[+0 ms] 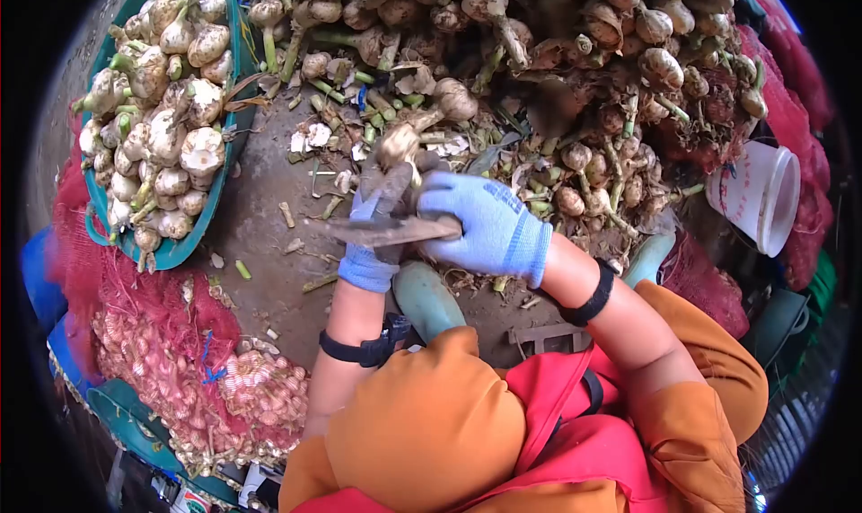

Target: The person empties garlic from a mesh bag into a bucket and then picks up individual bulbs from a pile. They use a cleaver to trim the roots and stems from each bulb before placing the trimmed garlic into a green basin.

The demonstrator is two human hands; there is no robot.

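My left hand (375, 199), in a blue glove with dirty grey fingers, is closed around a garlic bulb (398, 145) with soil on its skin. In a matching blue glove, my right hand (489, 221) grips the handle of a knife (382, 233). The blade points left and passes across my left wrist in this view. Both hands are close together above the floor, and the fingers around the bulb are partly hidden. Just beyond them lie cut stems (382, 107) and loose peelings.
A large heap of untrimmed garlic (485, 5) spreads across the far side. At left stands a green tub (235, 64) full of trimmed bulbs, with a red mesh sack (202, 369) of garlic nearer. A white bucket (777, 199) lies tilted at right. My boot (426, 297) is below my hands.
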